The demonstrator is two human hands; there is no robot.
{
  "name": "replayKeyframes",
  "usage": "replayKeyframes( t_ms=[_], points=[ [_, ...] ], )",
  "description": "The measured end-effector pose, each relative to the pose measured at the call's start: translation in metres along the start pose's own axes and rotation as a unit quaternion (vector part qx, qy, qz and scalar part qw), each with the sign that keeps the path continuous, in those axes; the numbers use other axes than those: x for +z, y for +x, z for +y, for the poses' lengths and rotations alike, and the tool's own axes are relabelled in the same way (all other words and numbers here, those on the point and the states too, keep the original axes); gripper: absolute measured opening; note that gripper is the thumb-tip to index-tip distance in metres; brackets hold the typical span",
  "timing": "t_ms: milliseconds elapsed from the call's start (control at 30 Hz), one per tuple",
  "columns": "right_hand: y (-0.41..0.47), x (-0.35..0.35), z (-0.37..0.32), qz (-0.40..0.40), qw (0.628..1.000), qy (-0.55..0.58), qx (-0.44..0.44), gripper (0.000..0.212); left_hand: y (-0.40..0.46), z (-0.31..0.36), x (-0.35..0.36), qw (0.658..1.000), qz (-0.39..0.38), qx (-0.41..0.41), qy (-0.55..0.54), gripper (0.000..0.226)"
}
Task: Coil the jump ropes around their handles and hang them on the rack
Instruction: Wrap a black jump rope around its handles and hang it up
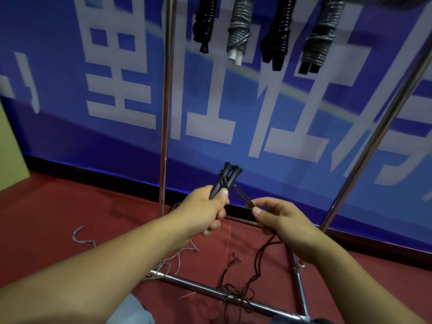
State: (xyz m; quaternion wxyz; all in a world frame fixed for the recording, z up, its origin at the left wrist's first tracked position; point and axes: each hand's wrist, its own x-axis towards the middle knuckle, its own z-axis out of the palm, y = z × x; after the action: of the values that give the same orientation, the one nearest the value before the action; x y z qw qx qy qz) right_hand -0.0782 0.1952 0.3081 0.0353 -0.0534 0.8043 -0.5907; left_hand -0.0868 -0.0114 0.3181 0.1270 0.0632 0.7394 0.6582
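Left hand (205, 209) grips handles (225, 181), right hand (278, 220) pinches rope (243, 197) — taut

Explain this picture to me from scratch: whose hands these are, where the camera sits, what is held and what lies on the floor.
There is no machine here. A person wears one camera on the head, so you look forward and down along their own arms. The left hand grips a pair of black handles held together. The right hand pinches the dark rope that runs from those handles, as if about to wind it around them. The rest of that rope trails down to the red floor and lies tangled over the base bar of a metal rack. A loose grey rope also lies on the floor. Near the top, four coiled ropes, two black and two grey, appear to hang from the rack, whose top bar is out of view. Behind is a blue banner.
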Motion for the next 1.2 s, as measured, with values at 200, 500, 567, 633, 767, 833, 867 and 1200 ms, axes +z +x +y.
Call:
replayKeyframes(
  t_ms=[200,500,567,633,767,833,867,1200],
  points=[
    [0.002,0.002,-0.003,0.006,0.999,-0.026,0.020,0.012,0.003,-0.005,-0.006,0.999,0.041,0.001,0.013,0.023],
    [0.002,-0.001,0.001,0.015,0.991,-0.132,0.025,0.029,0.010,-0.008,-0.007,0.997,0.077,-0.010,-0.016,0.024],
    [0.001,-0.001,0.001,0.010,0.991,-0.126,0.035,0.029,0.010,-0.008,-0.007,0.997,0.069,-0.012,-0.029,0.022],
    [0.001,-0.002,0.001,0.015,0.990,-0.137,0.040,0.030,0.011,-0.008,-0.008,0.998,0.048,-0.011,-0.035,0.020],
    [0.000,-0.004,0.002,0.032,0.987,-0.148,0.046,0.032,0.010,-0.008,-0.011,0.998,0.017,-0.012,-0.060,0.020],
    [-0.001,-0.003,0.002,0.026,0.988,-0.144,0.045,0.032,0.012,-0.010,-0.012,0.996,0.025,-0.013,-0.079,0.020],
    [-0.001,-0.003,0.003,0.022,0.988,-0.147,0.043,0.033,0.013,-0.011,-0.012,0.996,0.030,-0.012,-0.087,0.019],
    [0.000,0.004,0.003,0.004,0.984,-0.171,0.041,0.031,0.015,-0.010,-0.009,0.994,0.042,0.002,-0.104,0.014]
  ],
)
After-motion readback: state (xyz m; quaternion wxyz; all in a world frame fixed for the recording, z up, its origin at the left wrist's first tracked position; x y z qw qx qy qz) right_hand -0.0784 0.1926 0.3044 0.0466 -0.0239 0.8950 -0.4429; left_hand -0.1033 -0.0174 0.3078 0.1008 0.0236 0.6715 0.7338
